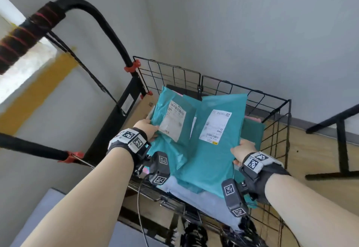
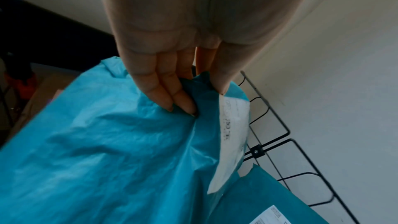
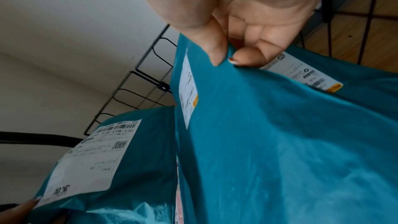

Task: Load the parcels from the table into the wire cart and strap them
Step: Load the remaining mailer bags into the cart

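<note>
Two teal mailer parcels with white labels are held over the black wire cart point(image 1: 279, 109). My left hand point(image 1: 148, 129) pinches the left parcel point(image 1: 174, 110) at its near left edge; in the left wrist view my fingers point(image 2: 170, 94) lie under its teal film point(image 2: 107, 151) and the thumb lies on top. My right hand point(image 1: 241, 152) grips the larger right parcel point(image 1: 217, 149) at its near right edge, thumb and finger point(image 3: 247, 57) pinching the teal film point(image 3: 280, 134). More teal parcels point(image 1: 252, 132) and a pale blue one point(image 1: 211, 200) lie inside the cart beneath.
The cart's black foam-wrapped handle point(image 1: 81, 11) arches up at the left, with red clips point(image 1: 133, 66) and a dark strap point(image 1: 87, 72) hanging from it. A grey wall stands close behind. A black table leg point(image 1: 342, 145) stands on the wooden floor to the right.
</note>
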`<state>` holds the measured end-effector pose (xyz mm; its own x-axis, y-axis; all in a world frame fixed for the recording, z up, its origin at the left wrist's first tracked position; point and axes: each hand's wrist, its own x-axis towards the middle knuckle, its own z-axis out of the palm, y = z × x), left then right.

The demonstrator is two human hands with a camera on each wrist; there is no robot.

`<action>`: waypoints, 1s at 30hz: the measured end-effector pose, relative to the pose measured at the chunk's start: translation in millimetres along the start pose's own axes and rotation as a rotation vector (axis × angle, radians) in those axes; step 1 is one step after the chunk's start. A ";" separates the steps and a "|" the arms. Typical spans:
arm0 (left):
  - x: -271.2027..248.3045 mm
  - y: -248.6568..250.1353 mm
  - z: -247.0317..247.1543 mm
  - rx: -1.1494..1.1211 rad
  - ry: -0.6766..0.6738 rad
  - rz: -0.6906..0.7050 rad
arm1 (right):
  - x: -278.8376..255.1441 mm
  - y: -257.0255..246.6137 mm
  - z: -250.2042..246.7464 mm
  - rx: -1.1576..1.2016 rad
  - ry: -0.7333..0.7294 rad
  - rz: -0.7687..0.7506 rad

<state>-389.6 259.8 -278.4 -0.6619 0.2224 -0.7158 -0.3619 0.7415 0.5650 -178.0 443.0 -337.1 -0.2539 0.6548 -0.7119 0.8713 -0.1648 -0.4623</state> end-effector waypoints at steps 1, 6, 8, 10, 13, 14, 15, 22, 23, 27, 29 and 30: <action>8.5 1.1 3.6 -0.010 -0.002 -0.010 | 10.0 0.5 3.8 -0.008 -0.031 0.004; 52.7 0.2 15.2 0.008 0.054 -0.033 | 49.8 7.1 25.0 0.021 -0.125 0.079; 67.9 -3.1 20.2 0.059 0.098 -0.019 | 60.3 12.7 31.2 0.003 -0.144 0.109; 79.3 -8.9 23.9 0.230 0.182 0.000 | 67.1 17.1 35.8 0.016 -0.143 0.109; 83.5 -20.4 37.9 0.478 0.136 0.037 | 68.4 13.5 35.7 0.036 -0.167 0.160; 80.9 -24.4 45.6 0.514 0.077 0.032 | 71.1 12.6 36.7 0.074 -0.171 0.188; 78.9 -29.5 53.6 0.523 0.016 0.026 | 73.5 11.0 37.6 0.091 -0.148 0.159; 84.4 -47.3 80.4 0.685 -0.184 0.050 | 61.4 1.5 44.4 -0.551 0.143 -0.314; 86.3 -48.1 81.6 0.713 -0.196 0.054 | 54.9 -4.1 45.2 -0.753 0.110 -0.451; 96.1 -55.1 83.4 0.758 -0.181 0.068 | 62.9 -21.8 60.6 -1.227 -0.157 -0.571; 99.3 -58.9 85.2 0.746 -0.173 0.099 | 70.9 -31.6 67.9 -1.253 -0.240 -0.482; 100.2 -59.1 86.7 0.739 -0.179 0.115 | 72.6 -34.9 72.2 -1.249 -0.242 -0.458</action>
<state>-377.6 293.1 -419.1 -0.5301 0.3764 -0.7598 0.2776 0.9237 0.2639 -257.2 443.0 -410.8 -0.5764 0.3034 -0.7588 0.4532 0.8913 0.0122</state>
